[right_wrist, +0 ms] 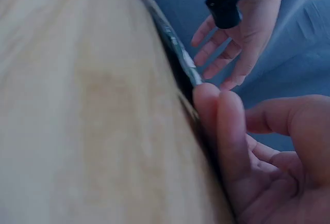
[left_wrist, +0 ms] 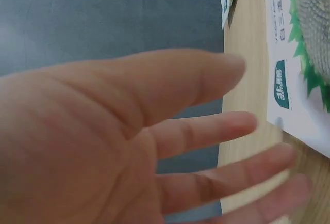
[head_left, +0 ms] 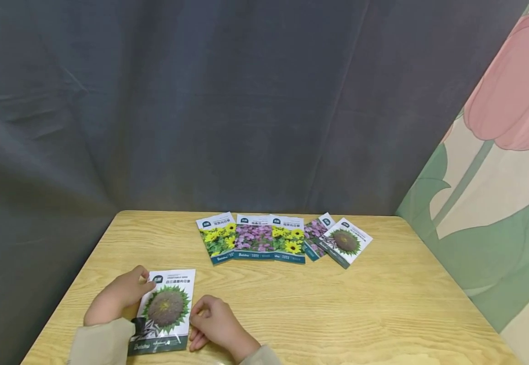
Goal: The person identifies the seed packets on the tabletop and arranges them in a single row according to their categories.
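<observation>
A packet with a big brown sunflower head (head_left: 166,309) lies at the table's left front; its upper corner shows in the left wrist view (left_wrist: 304,115). Beside its upper left part is my left hand (head_left: 125,291), fingers spread and relaxed, gripping nothing (left_wrist: 170,131). My right hand (head_left: 220,324) is at the packet's right edge, fingers loosely bent. In the right wrist view the fingertips of my right hand (right_wrist: 258,152) are against the packet's thin edge (right_wrist: 178,48), the thumb apart from it; my left hand (right_wrist: 245,38) hangs beyond.
At the back of the wooden table (head_left: 337,314) several packets lie in an overlapping row: yellow flowers (head_left: 218,238), purple flowers (head_left: 253,235), yellow flowers again (head_left: 289,238), a partly covered purple one (head_left: 314,230) and a sunflower one (head_left: 346,241). A dark curtain (head_left: 246,101) hangs behind.
</observation>
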Action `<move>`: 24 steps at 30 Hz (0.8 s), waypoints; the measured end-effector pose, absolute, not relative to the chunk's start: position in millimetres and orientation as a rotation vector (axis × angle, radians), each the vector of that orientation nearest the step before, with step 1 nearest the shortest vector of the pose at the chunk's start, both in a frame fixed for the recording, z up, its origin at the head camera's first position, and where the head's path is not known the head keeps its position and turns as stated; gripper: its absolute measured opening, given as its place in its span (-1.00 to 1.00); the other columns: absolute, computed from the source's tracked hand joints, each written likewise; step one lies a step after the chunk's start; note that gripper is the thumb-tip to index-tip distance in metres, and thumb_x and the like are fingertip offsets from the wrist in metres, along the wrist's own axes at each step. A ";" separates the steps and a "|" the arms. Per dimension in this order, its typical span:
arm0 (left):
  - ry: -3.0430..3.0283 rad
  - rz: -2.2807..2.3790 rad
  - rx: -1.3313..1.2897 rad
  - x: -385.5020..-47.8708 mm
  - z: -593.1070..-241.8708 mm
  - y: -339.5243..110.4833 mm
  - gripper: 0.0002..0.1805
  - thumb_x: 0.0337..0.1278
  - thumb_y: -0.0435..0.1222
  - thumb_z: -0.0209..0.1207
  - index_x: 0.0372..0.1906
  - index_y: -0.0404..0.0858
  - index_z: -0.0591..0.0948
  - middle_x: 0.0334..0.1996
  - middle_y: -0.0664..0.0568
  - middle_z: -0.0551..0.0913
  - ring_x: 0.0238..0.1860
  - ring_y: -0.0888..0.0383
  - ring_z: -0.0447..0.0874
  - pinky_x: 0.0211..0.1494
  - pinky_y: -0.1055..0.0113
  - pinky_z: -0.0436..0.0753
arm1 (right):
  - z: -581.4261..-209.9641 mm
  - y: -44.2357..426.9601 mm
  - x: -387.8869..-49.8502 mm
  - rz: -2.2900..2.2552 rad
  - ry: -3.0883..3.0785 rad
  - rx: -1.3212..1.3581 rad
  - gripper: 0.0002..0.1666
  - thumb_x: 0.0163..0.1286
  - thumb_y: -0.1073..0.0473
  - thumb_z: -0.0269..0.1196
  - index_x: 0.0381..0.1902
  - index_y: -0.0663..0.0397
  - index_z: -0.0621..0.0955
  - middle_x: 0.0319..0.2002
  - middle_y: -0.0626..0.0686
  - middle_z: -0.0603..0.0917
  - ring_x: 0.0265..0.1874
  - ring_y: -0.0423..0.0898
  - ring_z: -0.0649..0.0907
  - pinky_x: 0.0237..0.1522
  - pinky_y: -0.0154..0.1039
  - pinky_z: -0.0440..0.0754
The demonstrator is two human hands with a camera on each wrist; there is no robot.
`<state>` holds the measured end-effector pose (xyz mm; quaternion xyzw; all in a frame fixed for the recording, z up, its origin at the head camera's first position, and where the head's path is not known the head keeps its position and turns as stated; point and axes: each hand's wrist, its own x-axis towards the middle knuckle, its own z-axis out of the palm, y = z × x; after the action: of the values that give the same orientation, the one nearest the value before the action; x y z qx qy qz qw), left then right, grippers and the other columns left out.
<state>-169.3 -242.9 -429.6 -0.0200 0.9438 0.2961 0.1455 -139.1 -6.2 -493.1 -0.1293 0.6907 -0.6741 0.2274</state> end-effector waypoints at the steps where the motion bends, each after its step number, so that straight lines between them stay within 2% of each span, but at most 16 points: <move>1: 2.738 0.847 -0.043 -170.4 -429.7 -242.5 -0.55 0.46 -0.22 0.09 0.12 -0.56 0.38 -0.24 -0.29 0.58 -0.37 -0.02 0.52 -0.30 0.09 0.52 | -492.7 -4.8 -139.6 -1.860 1.879 -0.354 -0.96 0.42 0.40 0.16 -0.23 0.22 0.55 -0.65 0.06 0.64 -0.72 -0.03 0.70 -0.65 -0.29 0.68; 5: 2.837 0.825 0.008 -173.7 -428.9 -234.9 -0.56 0.48 -0.22 0.08 0.18 -0.52 0.42 -0.16 -0.28 0.65 -0.41 0.03 0.56 -0.36 0.10 0.54 | -489.2 3.2 -142.4 -1.864 1.831 -0.343 -0.93 0.44 0.37 0.17 -0.14 0.24 0.55 -0.60 0.03 0.63 -0.71 -0.15 0.66 -0.63 -0.32 0.68; 7: 2.890 0.831 0.019 -174.0 -426.8 -226.1 -0.58 0.48 -0.24 0.10 0.20 -0.49 0.45 -0.18 -0.22 0.65 -0.48 0.07 0.50 -0.42 0.15 0.49 | -485.6 8.7 -144.4 -1.869 1.836 -0.342 -0.90 0.46 0.35 0.18 -0.11 0.26 0.55 -0.58 0.04 0.63 -0.70 -0.19 0.63 -0.62 -0.33 0.67; 12: 3.034 0.799 0.055 -173.5 -422.8 -197.4 -0.67 0.42 -0.28 0.16 0.13 -0.40 0.55 -0.17 -0.17 0.65 -0.51 0.13 0.52 -0.50 0.20 0.50 | -474.3 28.9 -151.2 -1.843 1.973 -0.378 -0.84 0.45 0.33 0.21 -0.08 0.32 0.57 -0.48 0.11 0.66 -0.63 -0.14 0.61 -0.62 -0.34 0.62; 15: 3.111 0.783 0.105 -174.3 -422.9 -178.3 -0.73 0.37 -0.30 0.19 0.05 -0.36 0.60 -0.19 -0.13 0.66 -0.47 0.13 0.59 -0.50 0.20 0.54 | -469.4 45.9 -157.1 -1.767 2.112 -0.405 -0.82 0.45 0.29 0.22 -0.06 0.29 0.59 -0.39 0.08 0.64 -0.55 -0.11 0.61 -0.61 -0.32 0.58; 19: 3.171 0.822 0.188 -175.5 -426.1 -151.1 -0.79 0.36 -0.31 0.20 0.00 -0.28 0.63 -0.19 -0.06 0.65 -0.38 0.11 0.66 -0.51 0.24 0.55 | -464.5 71.6 -166.4 -1.723 2.242 -0.421 -0.79 0.45 0.29 0.21 -0.04 0.31 0.60 -0.29 0.04 0.59 -0.44 -0.04 0.63 -0.51 -0.21 0.65; 24: 3.189 0.926 0.298 -179.4 -435.7 -117.0 -0.84 0.39 -0.31 0.20 -0.01 -0.22 0.63 -0.12 -0.02 0.63 -0.36 0.16 0.65 -0.53 0.33 0.50 | -457.8 106.0 -177.4 -1.719 2.403 -0.444 -0.80 0.46 0.33 0.20 -0.03 0.35 0.59 -0.21 0.12 0.62 -0.36 0.05 0.66 -0.39 -0.10 0.71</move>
<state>-179.4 -117.0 -435.7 0.0890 0.9521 0.2764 -0.0960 -177.4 106.0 -457.8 -0.1481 0.8019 -0.5736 0.0768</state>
